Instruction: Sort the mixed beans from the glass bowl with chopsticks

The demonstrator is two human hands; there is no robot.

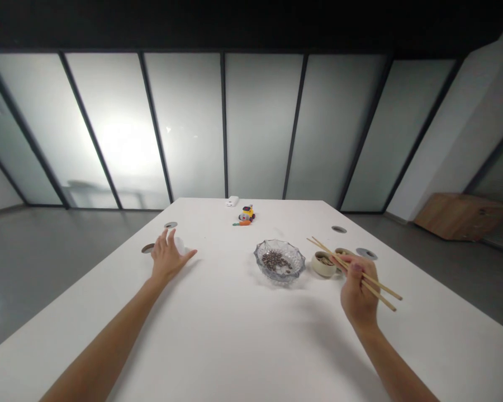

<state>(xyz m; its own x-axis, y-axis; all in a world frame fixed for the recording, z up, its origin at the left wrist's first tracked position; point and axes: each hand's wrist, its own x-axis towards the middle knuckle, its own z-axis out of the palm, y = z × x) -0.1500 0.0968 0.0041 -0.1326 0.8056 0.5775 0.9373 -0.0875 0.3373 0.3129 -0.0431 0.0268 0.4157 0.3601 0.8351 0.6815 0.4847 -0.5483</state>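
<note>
My left hand (166, 255) is stretched out over the left part of the white table, thumb and fingers spread. A whitish, rounded object (179, 244) shows just beyond it, partly covered by the hand; its kind is unclear. In my right hand (360, 287) is a pair of light wooden chopsticks (383, 286), tips pointing up and left. Those tips hover above a small cream cup (323, 264) with pale brownish pieces inside. A second small cup (343, 252) stands behind, partly hidden by my right hand. Left of the cups, a scalloped clear glass bowl (261, 267) contains many small dark beans or seeds.
Farther back on the white table (235, 324) lie a yellow toy vehicle (247, 213), an orange toy carrot (243, 223) and a white box-shaped item (232, 201). Round holes with grey rims (366, 254) pierce the tabletop on both sides. Frosted glass panels stand behind.
</note>
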